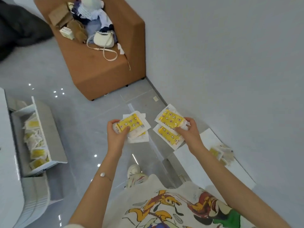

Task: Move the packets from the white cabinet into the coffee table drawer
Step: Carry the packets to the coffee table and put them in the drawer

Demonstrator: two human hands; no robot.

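Note:
My left hand (117, 131) grips a small stack of yellow star-patterned packets (131, 123) in clear wrappers, held over the grey floor. To its right, my right hand (187, 130) holds two more of the same yellow packets (169, 127), fanned one above the other. At the left, the white coffee table (6, 153) has its drawer (54, 132) pulled open, with several yellow and pale packets (36, 142) lying inside. At the lower right, the top of the white cabinet (197, 160) carries a few remaining packets (221, 153) near the wall.
A brown sofa (105, 69) stands at the back against the wall, piled with clothes, boxes and a white handbag (104, 39). A dark heap lies at the upper left. My slippered foot (134, 174) rests on the glossy grey floor between table and cabinet.

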